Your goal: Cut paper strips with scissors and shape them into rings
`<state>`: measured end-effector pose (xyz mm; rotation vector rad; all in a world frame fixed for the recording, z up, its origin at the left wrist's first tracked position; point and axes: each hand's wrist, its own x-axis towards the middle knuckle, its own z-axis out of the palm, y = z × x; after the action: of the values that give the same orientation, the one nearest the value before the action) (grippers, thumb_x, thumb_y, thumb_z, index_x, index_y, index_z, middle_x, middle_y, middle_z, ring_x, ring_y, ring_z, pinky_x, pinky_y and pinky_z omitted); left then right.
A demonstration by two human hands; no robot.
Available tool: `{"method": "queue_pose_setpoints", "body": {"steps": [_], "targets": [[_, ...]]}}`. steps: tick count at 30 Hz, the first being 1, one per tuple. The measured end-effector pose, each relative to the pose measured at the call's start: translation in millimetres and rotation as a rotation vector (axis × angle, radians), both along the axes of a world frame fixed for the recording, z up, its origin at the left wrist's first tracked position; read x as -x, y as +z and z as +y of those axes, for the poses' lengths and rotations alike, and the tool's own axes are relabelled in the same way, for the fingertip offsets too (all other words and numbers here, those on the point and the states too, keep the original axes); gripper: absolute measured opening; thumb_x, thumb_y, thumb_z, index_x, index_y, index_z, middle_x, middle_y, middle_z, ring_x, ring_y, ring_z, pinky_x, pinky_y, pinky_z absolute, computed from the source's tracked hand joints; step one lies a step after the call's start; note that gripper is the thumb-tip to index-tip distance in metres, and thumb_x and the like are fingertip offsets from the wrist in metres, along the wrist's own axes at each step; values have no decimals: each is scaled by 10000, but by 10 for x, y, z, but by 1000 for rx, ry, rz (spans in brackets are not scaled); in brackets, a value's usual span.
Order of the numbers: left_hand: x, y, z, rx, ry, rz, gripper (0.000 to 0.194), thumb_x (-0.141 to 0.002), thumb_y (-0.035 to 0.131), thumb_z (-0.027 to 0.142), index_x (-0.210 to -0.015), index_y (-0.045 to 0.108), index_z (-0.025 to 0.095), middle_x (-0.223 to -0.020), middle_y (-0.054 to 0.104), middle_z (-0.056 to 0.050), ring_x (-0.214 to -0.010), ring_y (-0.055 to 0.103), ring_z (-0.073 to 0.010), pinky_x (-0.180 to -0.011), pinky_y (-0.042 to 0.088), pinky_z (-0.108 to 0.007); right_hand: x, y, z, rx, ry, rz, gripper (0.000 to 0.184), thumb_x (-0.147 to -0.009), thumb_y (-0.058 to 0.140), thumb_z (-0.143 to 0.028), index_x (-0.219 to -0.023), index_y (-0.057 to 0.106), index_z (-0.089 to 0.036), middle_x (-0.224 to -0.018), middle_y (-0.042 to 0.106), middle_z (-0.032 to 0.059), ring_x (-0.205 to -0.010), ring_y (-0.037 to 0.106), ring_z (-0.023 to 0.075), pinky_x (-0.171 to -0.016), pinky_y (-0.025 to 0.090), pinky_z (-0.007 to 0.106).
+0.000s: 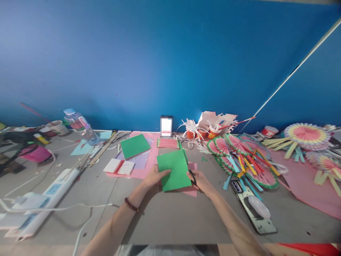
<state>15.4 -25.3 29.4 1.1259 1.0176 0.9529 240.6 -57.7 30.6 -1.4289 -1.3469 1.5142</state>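
Observation:
A green sheet of paper (174, 167) is held just over the grey table in front of me. My left hand (155, 177) grips its left side, thumb on top and the other fingers beneath. Black-handled scissors (192, 177) are in my right hand (201, 181), at the right edge of the sheet. Along that edge a narrow green strip stands partly apart from the sheet; the blades are mostly hidden. Pink paper (193, 193) lies under the green sheet. Just beyond it is a pleated pink paper piece with green edges (168, 143).
Another green sheet (135, 145) lies left on purple and pink paper. Folded paper fans (239, 145), a phone (262, 222) and a mouse (258, 206) are at right. A power strip (50, 202), cables and a tilted bottle (82, 124) occupy the left. A screen (166, 126) stands against the blue wall.

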Motion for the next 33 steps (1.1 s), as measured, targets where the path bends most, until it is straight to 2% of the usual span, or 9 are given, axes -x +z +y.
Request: {"method": "queue_pose_setpoints", "body": {"steps": [4,10,15,27,33], "targets": [[-2,-3,-2,-11,-14,5,468,-555,826,378,-948,730,143,-1020,724,-142,-964,672,-325,-885,510,-453,7,27,-13,3,6,17,516,-660,590,-690,-613,410,-209,-347,306,-112,-302,236,36,-364,109,207],[-1,-16,5,-8,-7,2,451,-556,826,382,-933,731,155,-1018,727,-132,-955,677,-309,-863,523,-418,6,53,-35,23,2,28,497,-668,591,-675,-636,415,-210,-358,308,-114,-311,226,39,-362,112,210],[1,-30,11,-1,-20,18,492,-569,816,403,-966,715,131,-1053,714,-145,-978,667,-315,-881,514,-434,2,22,-22,35,-7,34,496,-665,601,-660,-623,392,-211,-387,257,-123,-327,233,34,-374,139,205],[-3,10,-12,-1,-8,-7,476,-553,825,399,-944,728,146,-1029,721,-144,-967,670,-324,-882,512,-451,18,2,-5,48,-48,16,451,-658,623,-608,-613,421,-208,-419,264,-118,-340,271,37,-379,195,201],[2,4,-9,9,-23,25,457,-543,829,398,-908,730,140,-1004,729,-141,-964,669,-318,-865,520,-429,24,21,-11,47,-37,48,479,-647,625,-630,-601,393,-213,-408,257,-119,-335,222,30,-372,133,198]]}}
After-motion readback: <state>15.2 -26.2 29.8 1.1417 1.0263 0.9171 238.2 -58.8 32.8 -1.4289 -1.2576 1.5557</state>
